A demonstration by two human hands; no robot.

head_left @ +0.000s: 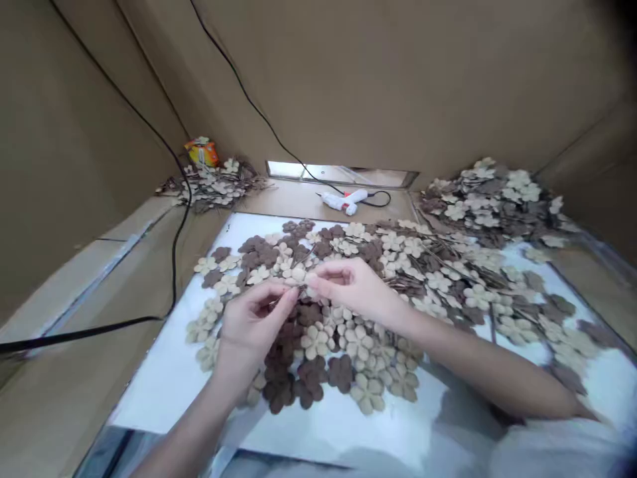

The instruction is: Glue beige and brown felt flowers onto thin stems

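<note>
My left hand (256, 318) and my right hand (355, 289) meet over the middle of the white board (154, 392). Between their pinched fingertips is a cream flower (298, 274), held by both. Its stem, if it has one, cannot be made out. Below and around my hands lie many loose flower cut-outs, some cream (368, 393) and some dark brown (341, 372), spread flat and overlapping. To the right of my right hand, more flowers with thin brown stems (438, 265) are heaped on the board.
A white glue gun (343, 200) lies behind the board, its black cord (239, 79) running up the cardboard wall (398, 79). Piles of flowers stand at the back left (213, 186) and back right (492, 206). An orange-and-yellow object (203, 154) rests on the left pile. Another black cable (175, 265) crosses the left side.
</note>
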